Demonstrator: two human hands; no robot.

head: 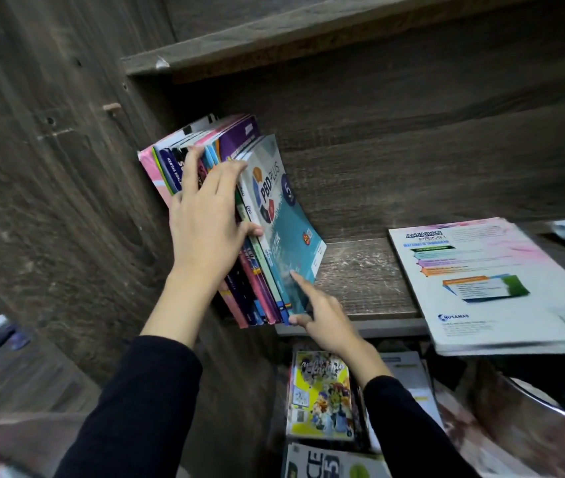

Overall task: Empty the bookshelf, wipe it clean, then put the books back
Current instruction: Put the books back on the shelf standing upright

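A person in black sleeves stands at a dark grey wood-grain bookshelf (pixel 360 270) and tends a row of thin, brightly coloured paperback workbooks (pixel 256 291) packed against its left side panel (pixel 84 167).

The left hand (pixel 205 219) lies flat across the spines, fingers straight and spread, thumb pressed at the row's outer edge. It grips nothing. The right hand (pixel 322 319) is low at the front of the shelf. Its straight forefinger pushes on the cover of the outermost book, a teal-covered workbook (pixel 291 219), and its thumb is at that book's bottom corner. The other fingers are folded and hold nothing.

I cannot tell whether the row is being gathered to lift out or settled back in. Either way the job looks like squaring and steadying the bundle. To do it well, the two hands should squeeze the books together from spine and outer cover. The limp teal cover is already bowing, so it wants support low down — otherwise it may slide out along the board.

The workbooks stand on their bottom edges with their long axes running up and down, and their tops appear to lean left toward the panel. The spines face out toward the person, and the teal cover faces right over the bare, scuffed board.

Further right a white-and-pink workbook (pixel 498 281) lies flat with its front edge overhanging the shelf. Below, more books — one with a yellow cartoon cover (pixel 320 398) — lie in a loose heap.
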